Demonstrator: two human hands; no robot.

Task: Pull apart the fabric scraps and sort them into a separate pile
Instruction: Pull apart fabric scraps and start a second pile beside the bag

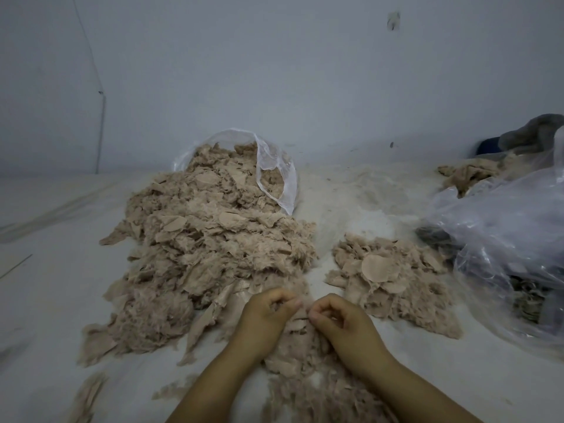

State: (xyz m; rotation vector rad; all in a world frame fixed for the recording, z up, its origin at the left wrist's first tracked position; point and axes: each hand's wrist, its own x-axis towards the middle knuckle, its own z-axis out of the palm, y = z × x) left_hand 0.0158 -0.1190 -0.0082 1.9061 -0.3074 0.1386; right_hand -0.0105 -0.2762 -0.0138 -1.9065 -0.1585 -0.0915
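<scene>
A pale wall (305,71) rises behind a white sheet-covered surface (48,300) strewn with beige lint. In the head view, 2 bare hands meet low in the middle: the left hand (267,312) and the right hand (338,320) both have their fingers curled, thumb and fingertips pinching the same small fuzzy fabric scrap (300,319) between them, fingertips nearly touching each other. Just beyond and to the left of the fingers lies the large pile of scraps (207,257) — tangled beige fur-backed pieces spilling out of an open clear plastic bag (274,178) that stands against the wall. Beyond and to the right of the fingers sits the smaller sorted pile (387,282), apart from the large one, with a round flat piece on top. Under the wrists, toward the person, more loose scraps (308,389) cover the sheet. Well to the right of the right hand lies a crumpled clear plastic bag (512,239) with dark contents — what they are cannot be told. Behind it are a beige cloth (470,175) and a grey bundle (534,129).
</scene>
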